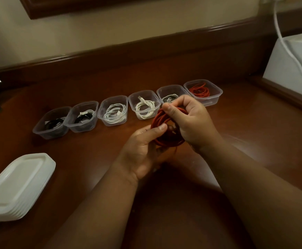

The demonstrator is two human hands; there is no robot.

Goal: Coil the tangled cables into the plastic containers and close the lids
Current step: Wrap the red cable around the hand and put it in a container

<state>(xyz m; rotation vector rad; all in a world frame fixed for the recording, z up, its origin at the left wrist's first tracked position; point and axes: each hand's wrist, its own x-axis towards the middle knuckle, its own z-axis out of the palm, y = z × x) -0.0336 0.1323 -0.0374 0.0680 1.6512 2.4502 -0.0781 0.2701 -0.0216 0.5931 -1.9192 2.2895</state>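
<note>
Both hands above dark wooden worktop (236, 133), holding coiled red cable (162, 121) between them. Left hand (143, 151) grip pinches lower edge of coil, thumb on top. Right hand (189, 119) grip curled round upper side of coil. Behind hands: row of six open clear plastic containers (113, 110), each holding coiled cable; rightmost container (203, 92) holds another red cable. Stack of white lids (19, 184) near left, well apart from row.
</note>
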